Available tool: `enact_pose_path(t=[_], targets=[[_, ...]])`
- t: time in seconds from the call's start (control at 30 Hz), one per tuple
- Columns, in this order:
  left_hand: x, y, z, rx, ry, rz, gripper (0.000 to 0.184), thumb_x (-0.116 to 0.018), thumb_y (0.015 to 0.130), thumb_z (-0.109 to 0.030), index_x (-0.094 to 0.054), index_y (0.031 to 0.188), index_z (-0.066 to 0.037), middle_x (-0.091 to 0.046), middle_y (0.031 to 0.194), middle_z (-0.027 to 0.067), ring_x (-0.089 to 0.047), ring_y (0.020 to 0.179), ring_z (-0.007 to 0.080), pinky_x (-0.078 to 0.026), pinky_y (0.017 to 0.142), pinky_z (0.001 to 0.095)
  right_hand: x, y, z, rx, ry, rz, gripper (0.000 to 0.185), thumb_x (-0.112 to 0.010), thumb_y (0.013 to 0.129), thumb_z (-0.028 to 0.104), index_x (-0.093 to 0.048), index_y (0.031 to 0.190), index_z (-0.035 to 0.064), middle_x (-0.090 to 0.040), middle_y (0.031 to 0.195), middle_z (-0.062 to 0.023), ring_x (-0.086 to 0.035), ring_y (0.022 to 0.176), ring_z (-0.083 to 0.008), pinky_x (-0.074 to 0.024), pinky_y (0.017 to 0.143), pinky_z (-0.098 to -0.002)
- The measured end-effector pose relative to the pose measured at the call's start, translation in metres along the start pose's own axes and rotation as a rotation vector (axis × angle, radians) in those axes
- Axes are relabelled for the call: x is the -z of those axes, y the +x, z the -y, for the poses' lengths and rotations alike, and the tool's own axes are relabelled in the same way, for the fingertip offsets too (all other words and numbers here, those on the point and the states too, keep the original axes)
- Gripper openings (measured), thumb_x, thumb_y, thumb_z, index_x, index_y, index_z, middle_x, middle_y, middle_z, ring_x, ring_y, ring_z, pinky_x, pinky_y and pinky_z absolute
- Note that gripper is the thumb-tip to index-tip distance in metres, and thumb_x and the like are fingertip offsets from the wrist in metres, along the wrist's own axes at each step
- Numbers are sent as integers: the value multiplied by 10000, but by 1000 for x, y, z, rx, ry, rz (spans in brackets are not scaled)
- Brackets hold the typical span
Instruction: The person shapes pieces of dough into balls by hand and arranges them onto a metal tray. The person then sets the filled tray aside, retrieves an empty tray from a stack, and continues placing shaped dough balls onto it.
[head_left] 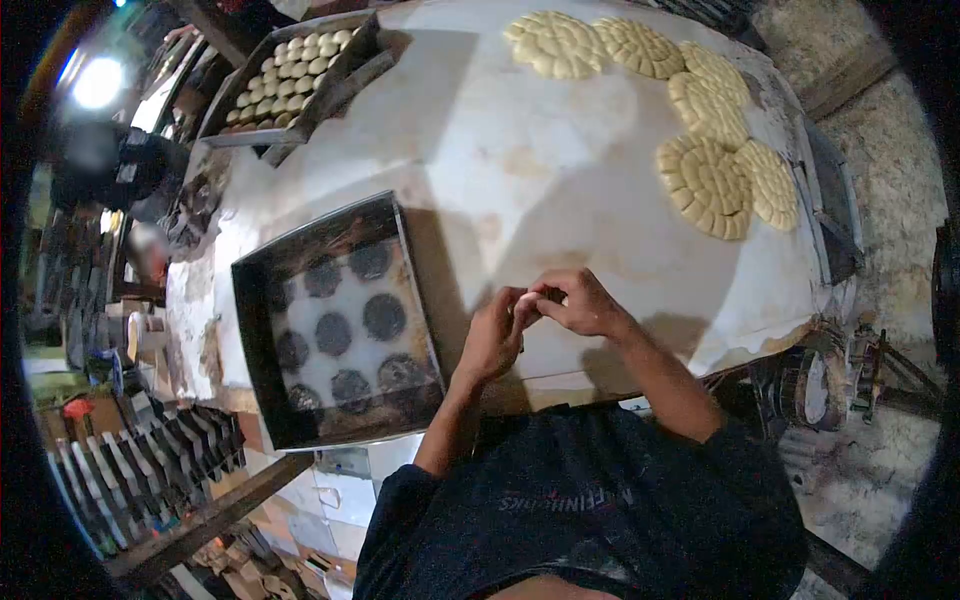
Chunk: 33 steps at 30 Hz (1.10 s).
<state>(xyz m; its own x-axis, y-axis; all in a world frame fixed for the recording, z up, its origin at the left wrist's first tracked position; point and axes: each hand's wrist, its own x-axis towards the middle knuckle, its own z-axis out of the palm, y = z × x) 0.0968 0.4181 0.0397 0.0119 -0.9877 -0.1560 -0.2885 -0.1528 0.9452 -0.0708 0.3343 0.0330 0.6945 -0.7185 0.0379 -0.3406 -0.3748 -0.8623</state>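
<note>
Near the front edge of the pale worktable (560,130), just right of a deep metal pan (410,290), left hand (492,335) and right hand (582,303) meet at the fingertips. Fingers: bent and gathered close, tips touching across the two hands. A small pale spot (527,298) shows at the meeting point; nail or bit of dough, cannot tell, so whether the fingers are clamped on anything is likewise undetermined.

Pan: nearest item, tilted in plan, its corner beside the left forearm. Dark round patches (333,334) mark its pale floor; no dough seen in it.

Farther out: six scored dough rounds (703,186) at the far right, some touching; far left, a smaller tray (250,138) with rows of dough balls (290,72).

Judgement: step in hand is fine fingertip work, apart from pan and rounds. Next move calls for parting the hands before either could grasp anything larger.
</note>
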Motion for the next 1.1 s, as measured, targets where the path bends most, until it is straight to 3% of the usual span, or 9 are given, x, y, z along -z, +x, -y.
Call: enact_pose_path(t=[0.23,0.3,0.5,0.63,0.7,0.77,0.8,0.97,1.1], targets=[[-91,32,-18,-90,117,26,185,-548,929,-101,-568,1081,2,-594,753,172,-610,626,242,-486,597,363,33,-74,-47,-407,587,-156,323,-536,954,307,-593,888,-4,-570,749,-106,-541,697,-144,-456,651,-317],[-119,44,-29,-274,216,6,177,-562,896,-101,-572,1052,-17,-617,985,209,-590,863,424,-490,704,465,46,-82,-68,-97,294,-222,316,-507,964,285,-571,862,-8,-549,755,-144,-573,685,-255,-462,653,-371],[-183,63,-27,-26,220,193,155,-495,865,-64,-554,989,8,-600,969,213,-554,916,432,-450,774,477,98,-116,-108,-1,-47,-314,209,-584,892,183,-562,853,-20,-571,782,-178,-600,703,-394,-496,623,-438],[-176,64,-57,344,-285,766,194,-510,886,-115,-571,1035,-8,-565,839,51,-505,675,137,-451,603,313,112,-137,-159,41,-214,-454,199,-599,863,205,-589,861,6,-590,806,-190,-607,730,-401,-496,672,-476],[-169,65,-91,116,-282,762,240,-508,958,-262,-564,1032,-41,-548,874,22,-489,649,114,-445,568,296,131,-141,-180,-235,-371,-479,226,-607,857,232,-605,858,6,-604,801,-208,-615,746,-396,-495,693,-466],[-166,74,-89,101,-71,309,405,-510,961,-409,-548,1155,-56,-549,1005,72,-556,692,175,-500,611,329,151,-141,-178,-329,-356,-449,255,-627,846,257,-611,823,4,-609,775,-211,-619,734,-391,-498,685,-458],[-159,95,-31,-330,550,5,562,-469,955,-486,-433,1352,-89,-500,1244,179,-642,766,284,-541,676,400,158,-144,-168,-443,-331,-398,285,-647,835,281,-616,789,2,-615,748,-214,-624,722,-387,-500,678,-450],[-147,64,15,325,1004,127,876,-456,871,-659,-194,1490,-97,-91,1450,426,-588,981,533,-502,836,548,134,-144,-121,-251,-309,-389,367,-718,783,331,-606,668,1,-617,661,-193,-631,657,-363,-502,626,-439],[-155,10,16,-29,356,266,504,-466,969,-442,-512,1257,-31,-579,1174,237,-633,781,392,-532,691,440,59,-144,-95,3,-214,-297,354,-761,749,340,-621,696,19,-635,714,-171,-634,658,-342,-504,628,-423]])
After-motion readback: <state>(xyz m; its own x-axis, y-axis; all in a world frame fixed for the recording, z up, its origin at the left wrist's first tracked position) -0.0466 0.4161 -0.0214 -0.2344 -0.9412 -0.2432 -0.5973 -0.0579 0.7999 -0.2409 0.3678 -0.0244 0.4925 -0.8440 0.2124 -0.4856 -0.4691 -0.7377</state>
